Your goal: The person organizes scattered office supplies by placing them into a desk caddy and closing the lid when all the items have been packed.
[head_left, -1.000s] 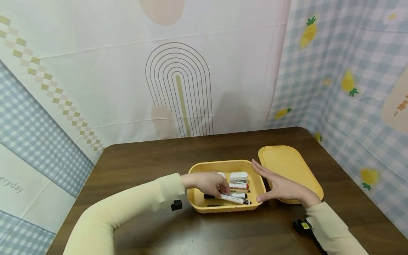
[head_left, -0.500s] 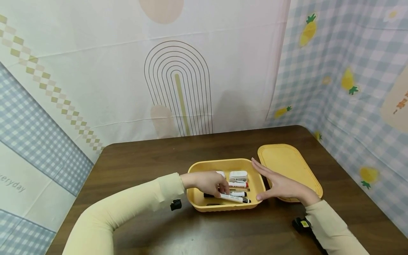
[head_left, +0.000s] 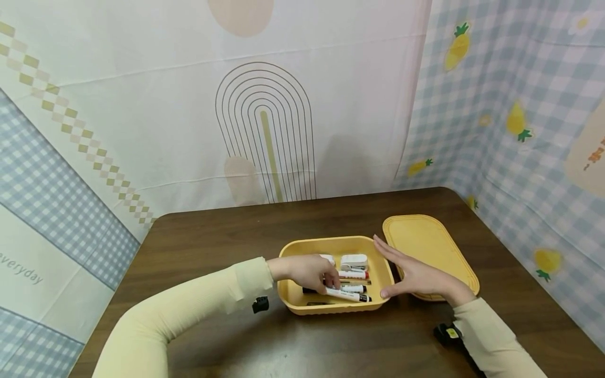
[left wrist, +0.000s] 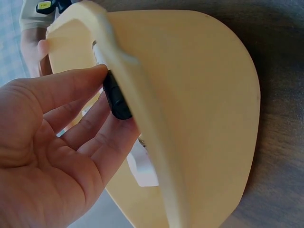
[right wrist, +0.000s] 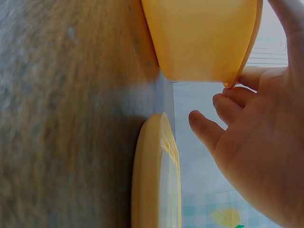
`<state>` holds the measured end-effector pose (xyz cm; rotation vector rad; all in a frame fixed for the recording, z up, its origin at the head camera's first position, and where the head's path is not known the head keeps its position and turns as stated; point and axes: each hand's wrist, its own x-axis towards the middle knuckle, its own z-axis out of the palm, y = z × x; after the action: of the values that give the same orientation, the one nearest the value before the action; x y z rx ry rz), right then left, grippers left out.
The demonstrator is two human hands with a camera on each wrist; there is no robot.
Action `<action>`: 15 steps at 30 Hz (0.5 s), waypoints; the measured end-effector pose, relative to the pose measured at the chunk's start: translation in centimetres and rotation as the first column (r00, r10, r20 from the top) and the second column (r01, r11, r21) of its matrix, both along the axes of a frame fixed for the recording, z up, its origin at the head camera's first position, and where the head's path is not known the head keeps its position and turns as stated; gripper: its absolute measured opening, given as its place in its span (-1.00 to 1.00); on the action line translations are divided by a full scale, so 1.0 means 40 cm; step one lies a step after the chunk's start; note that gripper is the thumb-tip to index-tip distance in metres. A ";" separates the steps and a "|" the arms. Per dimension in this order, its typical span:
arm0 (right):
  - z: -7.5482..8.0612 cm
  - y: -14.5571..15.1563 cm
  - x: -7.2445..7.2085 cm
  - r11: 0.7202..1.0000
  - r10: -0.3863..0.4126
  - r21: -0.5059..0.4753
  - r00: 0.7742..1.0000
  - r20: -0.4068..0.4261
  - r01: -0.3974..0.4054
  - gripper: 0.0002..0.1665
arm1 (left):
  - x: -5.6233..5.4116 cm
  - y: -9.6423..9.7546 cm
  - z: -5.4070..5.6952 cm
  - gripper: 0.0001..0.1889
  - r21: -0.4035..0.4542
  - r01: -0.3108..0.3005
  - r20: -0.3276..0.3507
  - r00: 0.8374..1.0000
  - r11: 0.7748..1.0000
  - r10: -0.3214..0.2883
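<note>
A yellow plastic box (head_left: 326,242) stands on the table. My left hand (head_left: 312,271) reaches in over its left side and pinches a white marker (head_left: 347,295) with black ends. In the left wrist view, thumb and fingers hold that marker by its black end (left wrist: 115,95), close to the box wall. My right hand (head_left: 418,275) is spread across the box's right end, thumb near the front corner and fingers at the back one. Beside the held marker lie a red-capped marker (head_left: 354,274), another black-capped marker (head_left: 355,289) and a white object (head_left: 354,261) of rounded shape.
The flat yellow lid (head_left: 430,252) rests on the table to the right of the box, partly under my right hand in the head view. A dark wooden table (head_left: 222,231) carries everything. Patterned cloth (head_left: 368,105) hangs behind its far edge.
</note>
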<state>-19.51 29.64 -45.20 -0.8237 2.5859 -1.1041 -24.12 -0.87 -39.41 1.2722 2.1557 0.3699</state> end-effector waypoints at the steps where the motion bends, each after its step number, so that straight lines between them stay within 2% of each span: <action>1: 0.000 0.000 0.001 1.000 0.001 -0.002 1.000 0.001 -0.001 0.36 | 0.000 0.000 0.000 -0.76 -0.002 -0.001 -0.001 1.000 1.000 0.001; 15: 0.007 0.000 0.004 1.000 0.001 -0.001 1.000 0.006 -0.001 0.37 | -0.007 -0.011 0.016 -0.73 0.059 0.005 -0.016 1.000 0.998 -0.004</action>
<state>-19.36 29.63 -44.93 -0.8208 2.5802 -1.1061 -24.41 -1.30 -38.76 1.3160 2.1699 0.4256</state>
